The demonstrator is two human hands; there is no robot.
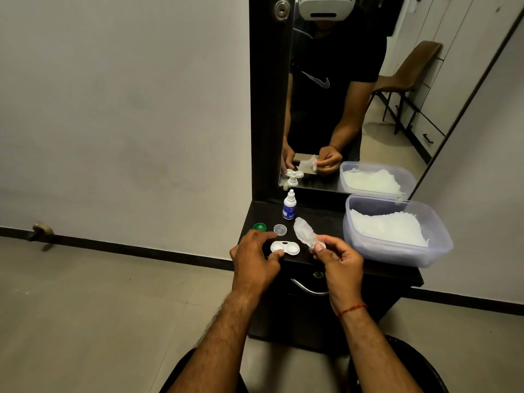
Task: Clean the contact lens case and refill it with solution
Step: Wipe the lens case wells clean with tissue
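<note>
Dark table [326, 219] holds a lens case [290, 247] gripped by the left hand [255, 256]; right hand [340, 259] pinches tissue [303, 232] at two o'clock; bottle [289, 207] label unreadable.

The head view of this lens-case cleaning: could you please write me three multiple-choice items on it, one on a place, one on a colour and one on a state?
1. Where does the solution bottle stand? A) in the plastic tub B) at the back of the dresser top C) on the floor
2. What colour is the opaque cap left of the clear cap? A) red B) yellow C) green
3. What state is the lens case in? A) both wells uncapped B) both capped C) one capped
Key: 1 B, it stands upright on the dark top; 2 C, it is plainly green; 3 A, both caps lie apart from the case.
</note>
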